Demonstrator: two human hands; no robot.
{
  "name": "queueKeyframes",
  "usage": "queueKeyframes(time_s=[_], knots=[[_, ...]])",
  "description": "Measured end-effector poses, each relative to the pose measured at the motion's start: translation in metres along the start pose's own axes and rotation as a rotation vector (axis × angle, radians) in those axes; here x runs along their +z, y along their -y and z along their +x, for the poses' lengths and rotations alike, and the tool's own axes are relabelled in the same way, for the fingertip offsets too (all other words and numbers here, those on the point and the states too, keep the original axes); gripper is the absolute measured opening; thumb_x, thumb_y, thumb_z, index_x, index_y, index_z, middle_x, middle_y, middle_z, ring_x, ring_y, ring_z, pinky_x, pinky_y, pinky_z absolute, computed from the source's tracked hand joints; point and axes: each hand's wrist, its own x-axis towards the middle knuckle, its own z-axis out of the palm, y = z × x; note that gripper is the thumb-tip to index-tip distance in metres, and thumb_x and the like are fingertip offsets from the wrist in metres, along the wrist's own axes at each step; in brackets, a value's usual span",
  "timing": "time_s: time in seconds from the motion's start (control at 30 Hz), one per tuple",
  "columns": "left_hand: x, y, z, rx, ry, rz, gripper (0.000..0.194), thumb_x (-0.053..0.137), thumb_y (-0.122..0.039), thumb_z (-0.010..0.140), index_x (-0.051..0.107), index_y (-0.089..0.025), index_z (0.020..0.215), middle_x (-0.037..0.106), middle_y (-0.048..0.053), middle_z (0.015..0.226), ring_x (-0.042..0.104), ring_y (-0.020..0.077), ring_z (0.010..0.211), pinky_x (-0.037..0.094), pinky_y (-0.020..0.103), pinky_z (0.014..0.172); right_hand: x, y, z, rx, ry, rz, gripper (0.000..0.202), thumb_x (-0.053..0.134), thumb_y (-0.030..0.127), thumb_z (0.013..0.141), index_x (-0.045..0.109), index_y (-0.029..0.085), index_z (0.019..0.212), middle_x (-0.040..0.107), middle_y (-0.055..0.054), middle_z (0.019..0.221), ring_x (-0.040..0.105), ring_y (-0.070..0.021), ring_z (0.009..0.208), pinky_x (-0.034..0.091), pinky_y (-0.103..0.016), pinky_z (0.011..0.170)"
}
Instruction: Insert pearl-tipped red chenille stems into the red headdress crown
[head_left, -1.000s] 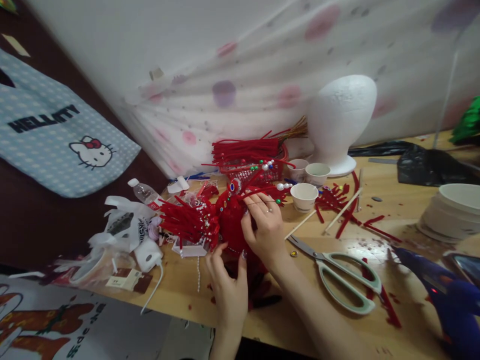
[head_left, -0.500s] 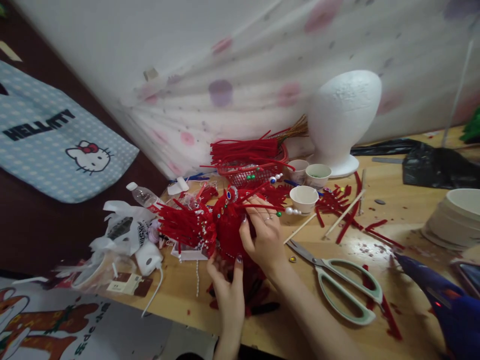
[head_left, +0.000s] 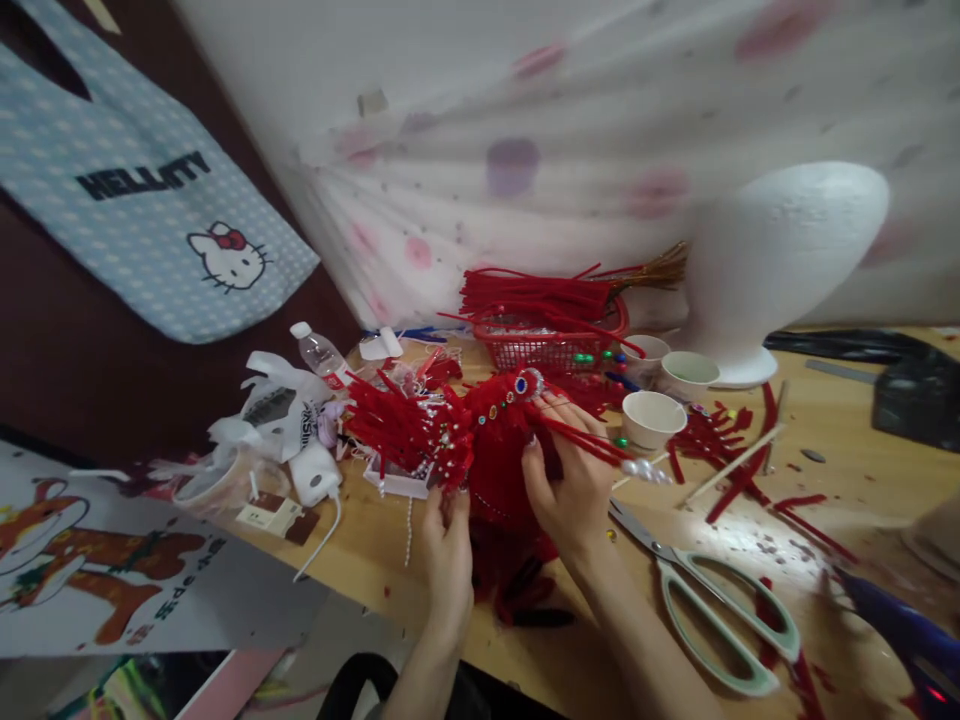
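Between my hands is a red headdress point(head_left: 504, 465) trimmed with pearls, jewelled discs and red pipe-cleaner stems. My right hand point(head_left: 574, 475) grips its right side, the fingers partly behind the stems that end in white pearls. At the lower left, the fingers of my left hand point(head_left: 448, 535) close on the edge by the beaded red fringe point(head_left: 401, 425). A strand of small white beads hangs to the left of that hand. The underside of the headdress is dark and hard to make out.
Scissors point(head_left: 724, 600) with pale green handles lie at right, near a blue glue gun point(head_left: 900, 630). Paper cups point(head_left: 654, 420), a red basket point(head_left: 517, 352) of pipe cleaners and a white foam head point(head_left: 780, 260) stand behind. A bottle point(head_left: 321, 352) and white adapter point(head_left: 313, 474) sit left.
My view has swung, shifting the bench scene sideways. The headdress is turned a little in my hands, and its pearl-tipped stems now point lower to the right. Both hands keep hold.
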Motion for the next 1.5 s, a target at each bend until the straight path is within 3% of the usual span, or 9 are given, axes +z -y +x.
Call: queueKeyframes(time_s=[0.23, 0.4, 0.63, 0.8, 0.93, 1.27, 1.33, 1.5], knots=[[-0.005, -0.022, 0.006, 0.006, 0.055, 0.102, 0.026, 0.056, -0.035, 0.085, 0.066, -0.015, 0.098, 0.071, 0.004, 0.080, 0.066, 0.0201, 0.081, 0.050, 0.029, 0.074, 0.002, 0.013, 0.009, 0.059, -0.044, -0.078, 0.037, 0.052, 0.016, 0.088, 0.062, 0.027, 0.122, 0.068, -0.007, 0.116, 0.057, -0.0282, 0.113, 0.045, -0.053, 0.097], [-0.001, -0.035, 0.034, 0.156, 0.130, 0.143, 0.025, 0.050, -0.030, 0.087, 0.067, -0.015, 0.096, 0.072, 0.008, 0.094, 0.066, 0.0200, 0.087, 0.050, 0.030, 0.080, 0.001, 0.026, 0.031, 0.043, -0.006, -0.182, 0.036, 0.052, 0.020, 0.090, 0.062, 0.022, 0.124, 0.066, -0.010, 0.121, 0.055, -0.0294, 0.117, 0.041, -0.055, 0.101], [0.013, -0.062, 0.084, 0.188, 0.232, 0.297, 0.029, 0.046, -0.027, 0.090, 0.071, -0.013, 0.088, 0.071, 0.011, 0.095, 0.064, 0.0240, 0.095, 0.045, 0.036, 0.091, 0.016, 0.037, 0.050, -0.043, 0.063, -0.332, 0.037, 0.052, 0.021, 0.089, 0.062, 0.018, 0.124, 0.067, -0.012, 0.120, 0.055, -0.0308, 0.115, 0.040, -0.055, 0.100], [0.022, -0.053, 0.093, 0.206, 0.280, 0.413, 0.029, 0.043, -0.018, 0.089, 0.070, -0.012, 0.098, 0.072, 0.015, 0.098, 0.065, 0.0258, 0.097, 0.047, 0.038, 0.090, 0.027, 0.020, 0.038, -0.029, 0.104, -0.428, 0.039, 0.052, 0.024, 0.089, 0.061, 0.018, 0.127, 0.066, -0.014, 0.124, 0.056, -0.0316, 0.108, 0.041, -0.055, 0.094], [0.020, -0.047, 0.092, 0.245, 0.293, 0.462, 0.033, 0.042, -0.017, 0.090, 0.066, -0.013, 0.113, 0.070, 0.016, 0.110, 0.064, 0.0261, 0.106, 0.047, 0.039, 0.094, 0.027, 0.007, 0.037, 0.002, 0.100, -0.371, 0.033, 0.047, 0.023, 0.093, 0.063, 0.020, 0.122, 0.067, -0.012, 0.122, 0.059, -0.0287, 0.106, 0.041, -0.050, 0.092], [0.021, -0.049, 0.092, 0.250, 0.323, 0.618, 0.036, 0.037, -0.009, 0.090, 0.061, -0.012, 0.115, 0.069, 0.019, 0.116, 0.066, 0.0281, 0.109, 0.048, 0.039, 0.093, 0.020, 0.010, 0.032, 0.066, 0.118, -0.284, 0.034, 0.046, 0.029, 0.095, 0.064, 0.023, 0.123, 0.065, -0.009, 0.126, 0.054, -0.0280, 0.112, 0.037, -0.053, 0.099], [0.021, -0.048, 0.092, 0.248, 0.332, 0.656, 0.035, 0.035, -0.010, 0.091, 0.061, -0.010, 0.114, 0.069, 0.022, 0.113, 0.067, 0.0309, 0.106, 0.049, 0.041, 0.090, 0.015, 0.009, 0.026, 0.154, 0.051, -0.150, 0.034, 0.042, 0.031, 0.097, 0.065, 0.023, 0.121, 0.065, -0.009, 0.125, 0.055, -0.0270, 0.116, 0.037, -0.052, 0.101], [0.017, -0.046, 0.091, 0.262, 0.348, 0.698, 0.035, 0.033, -0.012, 0.093, 0.061, -0.013, 0.113, 0.072, 0.020, 0.107, 0.070, 0.0304, 0.099, 0.051, 0.037, 0.080, 0.002, -0.008, 0.020, 0.649, -0.338, 0.452, 0.042, 0.034, 0.043, 0.098, 0.062, 0.021, 0.122, 0.069, -0.009, 0.116, 0.065, -0.0234, 0.108, 0.048, -0.045, 0.096]])
